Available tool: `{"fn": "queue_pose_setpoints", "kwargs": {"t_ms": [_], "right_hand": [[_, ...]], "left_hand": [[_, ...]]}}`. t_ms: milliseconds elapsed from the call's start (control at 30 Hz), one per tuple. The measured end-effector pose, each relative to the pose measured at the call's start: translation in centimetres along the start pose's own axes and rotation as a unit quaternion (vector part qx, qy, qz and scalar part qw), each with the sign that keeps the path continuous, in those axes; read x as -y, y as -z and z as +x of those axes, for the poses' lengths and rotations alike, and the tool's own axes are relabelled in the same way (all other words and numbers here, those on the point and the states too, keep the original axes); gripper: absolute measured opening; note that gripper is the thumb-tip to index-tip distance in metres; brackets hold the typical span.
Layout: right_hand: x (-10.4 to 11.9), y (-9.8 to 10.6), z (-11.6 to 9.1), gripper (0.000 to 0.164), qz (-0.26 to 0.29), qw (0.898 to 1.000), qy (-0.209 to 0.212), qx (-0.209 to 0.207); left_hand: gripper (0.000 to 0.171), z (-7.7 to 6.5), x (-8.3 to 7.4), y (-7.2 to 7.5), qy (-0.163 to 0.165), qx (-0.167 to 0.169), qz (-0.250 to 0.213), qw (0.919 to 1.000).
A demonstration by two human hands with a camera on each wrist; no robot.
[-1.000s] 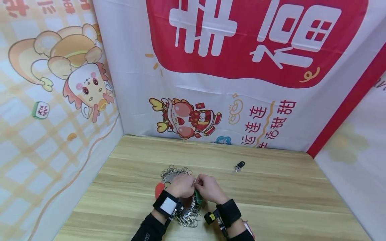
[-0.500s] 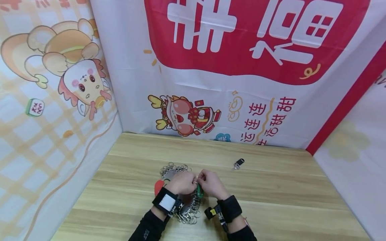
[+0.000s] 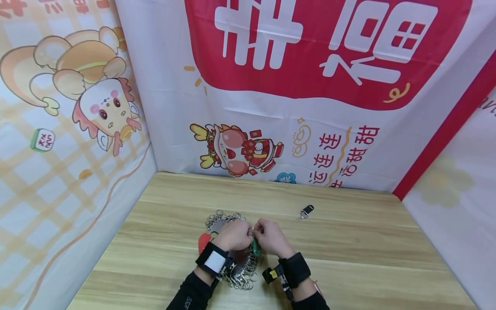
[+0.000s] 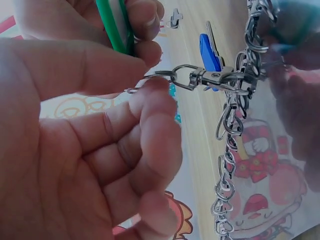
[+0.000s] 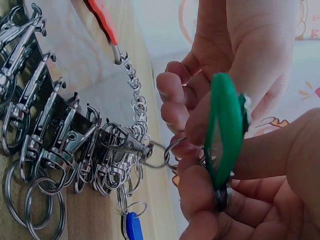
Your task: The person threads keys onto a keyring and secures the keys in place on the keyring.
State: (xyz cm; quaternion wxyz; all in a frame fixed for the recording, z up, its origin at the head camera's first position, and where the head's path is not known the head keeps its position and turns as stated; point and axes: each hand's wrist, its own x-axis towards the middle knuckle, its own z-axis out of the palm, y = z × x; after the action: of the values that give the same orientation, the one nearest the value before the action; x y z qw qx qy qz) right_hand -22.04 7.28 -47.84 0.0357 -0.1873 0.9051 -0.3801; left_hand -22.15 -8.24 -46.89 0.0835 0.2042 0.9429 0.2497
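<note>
In the head view my left hand (image 3: 234,234) and right hand (image 3: 271,237) meet above a shiny plate rimmed with metal swivel clips (image 3: 242,275). Thumb and forefinger of the left hand pinch a split ring (image 4: 162,75), which is linked to one swivel clip (image 4: 212,77) at the plate's edge. My right hand pinches a green-headed piece (image 5: 225,125), apparently a key or key tag, close against that ring. Its lower end is hidden by fingers. Whether it is threaded on the ring, I cannot tell.
A black-headed key (image 3: 307,211) lies on the wooden table (image 3: 348,241), beyond the right hand. A red-headed key (image 3: 203,241) is at the plate's left side. A blue-headed key (image 4: 210,55) hangs from another clip. Printed cloth walls (image 3: 170,129) enclose the table.
The head view has shifted slightly. Both hands stay together at the ring, and the green piece has turned a little and shows more clearly below the right fingers.
</note>
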Motion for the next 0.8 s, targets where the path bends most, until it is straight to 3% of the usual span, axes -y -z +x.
{"fn": "queue_pose_setpoints", "kwargs": {"t_ms": [333, 800], "right_hand": [[-0.05, 0.05, -0.14, 0.009, -0.002, 1.0, 0.002, -0.012], [-0.04, -0.01, 0.02, 0.009, -0.024, 0.999, 0.015, 0.016]], "left_hand": [[0.029, -0.1, 0.08, 0.01, -0.024, -0.001, 0.014, 0.9996], [0.028, -0.28, -0.06, 0.21, -0.015, -0.008, 0.052, 0.9985]]}}
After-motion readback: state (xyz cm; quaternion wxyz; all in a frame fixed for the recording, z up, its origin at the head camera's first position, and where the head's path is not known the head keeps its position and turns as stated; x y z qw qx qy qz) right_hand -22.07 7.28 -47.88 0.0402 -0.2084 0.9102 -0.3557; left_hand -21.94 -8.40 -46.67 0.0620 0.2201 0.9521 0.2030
